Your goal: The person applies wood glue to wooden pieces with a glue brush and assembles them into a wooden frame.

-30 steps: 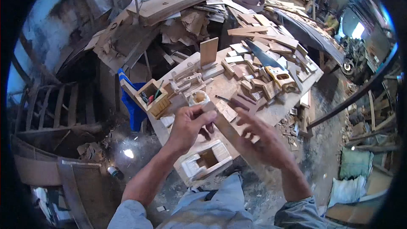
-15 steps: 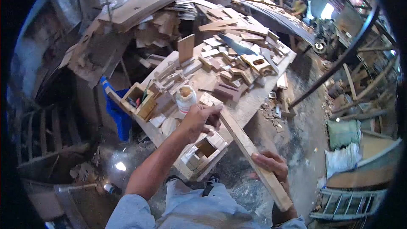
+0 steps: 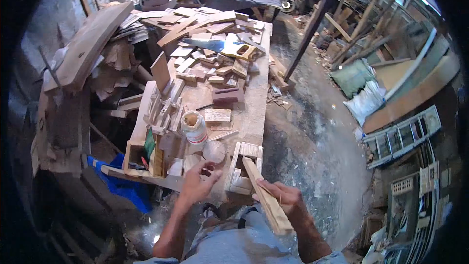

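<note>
My right hand (image 3: 286, 196) is closed round a long wooden strip (image 3: 269, 206). The strip slants from near my body to the small open wooden box (image 3: 251, 150) at the bench corner, its far end overlapping the box opening. My left hand (image 3: 198, 184) is off the strip, fingers loosely bent and apart with nothing between them. Just beyond its fingertips lie a round wooden disc (image 3: 214, 151) and a white jar (image 3: 195, 131) with a brown-crusted mouth.
On the bench (image 3: 253, 117) are a heap of wood offcuts (image 3: 215, 71), a handsaw (image 3: 246, 51) and a brown grooved block (image 3: 228, 96). A wooden tool box (image 3: 155, 162) stands at the left edge. A dark post (image 3: 312, 24) rises on the right. A metal ladder (image 3: 403, 137) lies beyond the floor.
My left hand has let go of the strip and drawn back left. The right hand has moved the strip down and left, its far end now at the box. The view has turned right.
</note>
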